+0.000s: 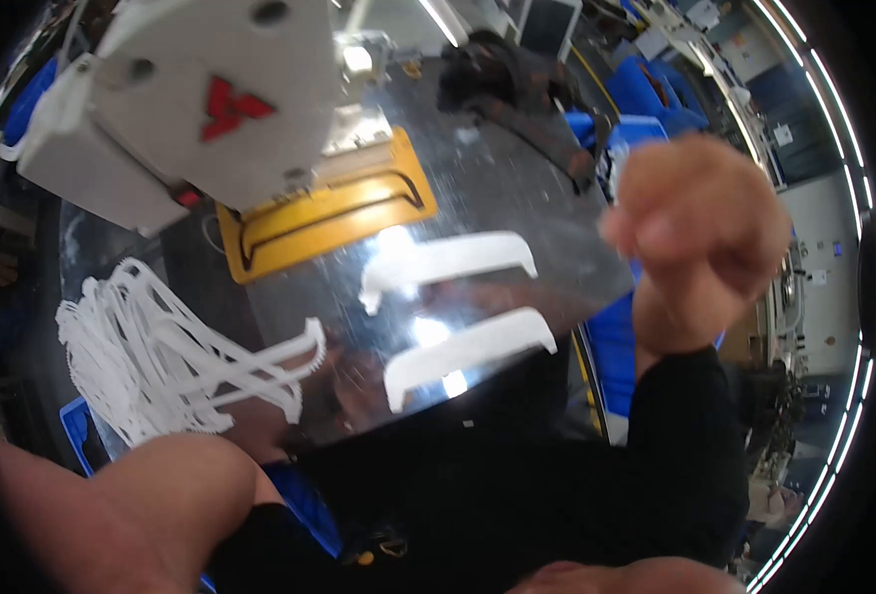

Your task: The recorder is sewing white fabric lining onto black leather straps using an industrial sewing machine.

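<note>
My right hand (697,238) is raised at the upper right with curled fingers, over the steel tabletop's edge; whatever it might hold is hidden. Bare skin of my left arm and hand (175,495) fills the lower left, blurred, fingers out of sight. On the steel table (497,178) lie two white curved strips (467,346), one behind the other. A tangled pile of white serrated-edged pieces (141,356) spreads at the left. Behind the strips sits a yellow plate (329,228) with a long slot, partly under a white machine head (160,109).
Blue bins (641,89) stand beyond the table at the right, with another blue container (79,436) at lower left. A dark, blurred machine part or bundle (482,84) lies at the back. Workshop equipment and strip lights line both sides.
</note>
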`<state>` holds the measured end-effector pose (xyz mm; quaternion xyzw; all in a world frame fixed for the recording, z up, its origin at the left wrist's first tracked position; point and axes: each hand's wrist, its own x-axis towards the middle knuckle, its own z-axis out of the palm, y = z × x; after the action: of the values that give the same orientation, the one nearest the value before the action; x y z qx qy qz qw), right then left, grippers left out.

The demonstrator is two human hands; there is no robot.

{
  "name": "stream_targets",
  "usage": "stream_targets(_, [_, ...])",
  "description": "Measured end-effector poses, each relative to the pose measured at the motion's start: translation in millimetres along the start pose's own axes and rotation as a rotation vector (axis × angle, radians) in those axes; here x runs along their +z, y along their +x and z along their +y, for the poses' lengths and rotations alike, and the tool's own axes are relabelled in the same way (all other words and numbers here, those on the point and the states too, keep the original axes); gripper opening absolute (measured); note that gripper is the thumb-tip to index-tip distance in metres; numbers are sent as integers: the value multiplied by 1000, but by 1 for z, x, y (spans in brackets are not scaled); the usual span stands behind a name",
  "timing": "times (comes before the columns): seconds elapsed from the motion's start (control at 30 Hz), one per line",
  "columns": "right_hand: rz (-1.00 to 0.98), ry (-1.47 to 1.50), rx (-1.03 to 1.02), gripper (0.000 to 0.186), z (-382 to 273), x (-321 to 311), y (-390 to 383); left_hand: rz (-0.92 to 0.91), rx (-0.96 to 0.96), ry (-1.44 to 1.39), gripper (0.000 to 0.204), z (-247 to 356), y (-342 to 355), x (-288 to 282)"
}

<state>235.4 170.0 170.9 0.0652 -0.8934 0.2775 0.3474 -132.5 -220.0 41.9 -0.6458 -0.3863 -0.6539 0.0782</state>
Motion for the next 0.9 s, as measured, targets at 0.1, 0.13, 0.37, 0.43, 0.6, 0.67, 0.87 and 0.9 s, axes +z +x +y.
stream_targets(0.1, [-113,223,-63,11,10,8,10,67,87,240,81,22,-2,46])
stream_targets(0.13, [-86,235,-82,13,-25,2,16,134,156,283,81,25,2,53])
stream_targets(0.37, [311,670,-38,27,-81,40,37,522,191,586,78,133,-175,39])
stream_targets(0.43, [101,564,-1,19,-115,38,79,399,164,475,77,67,-34,46])
stream_targets(0.6, [-35,607,423,6,-113,8,83,305,206,569,74,65,11,78])
stream_targets(0.67, [-54,628,348,6,-112,6,79,303,227,565,73,72,9,74])
stream_targets(0.87, [-162,641,250,4,-110,-31,73,352,186,477,70,87,-47,47])
stream_targets(0.9, [-180,669,225,4,-109,-23,74,347,176,485,70,87,-38,49])
